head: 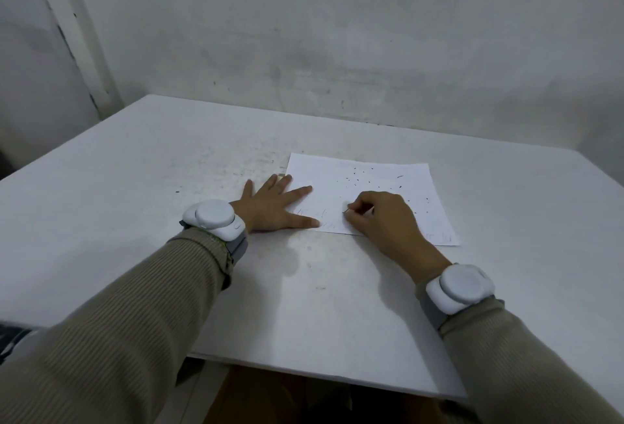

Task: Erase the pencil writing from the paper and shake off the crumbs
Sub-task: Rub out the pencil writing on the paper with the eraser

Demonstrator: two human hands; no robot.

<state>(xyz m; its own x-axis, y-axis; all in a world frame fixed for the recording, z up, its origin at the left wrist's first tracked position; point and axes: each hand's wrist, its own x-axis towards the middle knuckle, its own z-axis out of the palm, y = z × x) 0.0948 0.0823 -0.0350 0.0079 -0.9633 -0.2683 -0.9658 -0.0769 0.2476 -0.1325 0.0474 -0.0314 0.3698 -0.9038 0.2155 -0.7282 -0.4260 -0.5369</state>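
A white paper (pixel 368 190) lies flat on the bench (pixel 169 170), toward its far right part, long axis running roughly from the near edge to the far edge and skewed slightly. Dark crumbs (pixel 358 180) dot its far half. Faint pencil writing (pixel 312 216) shows near the paper's near edge, unreadable. The left hand (pixel 273 205) lies open, fingers spread, pressing the paper's left edge. The right hand (pixel 381 217) is curled on the paper, pinching something small and mostly hidden.

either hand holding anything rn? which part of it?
Left hand holds nothing: it lies flat, pinning the paper at its left edge. Right hand is curled in a fingertip grip on something small; it's mostly hidden, presumably the eraser.
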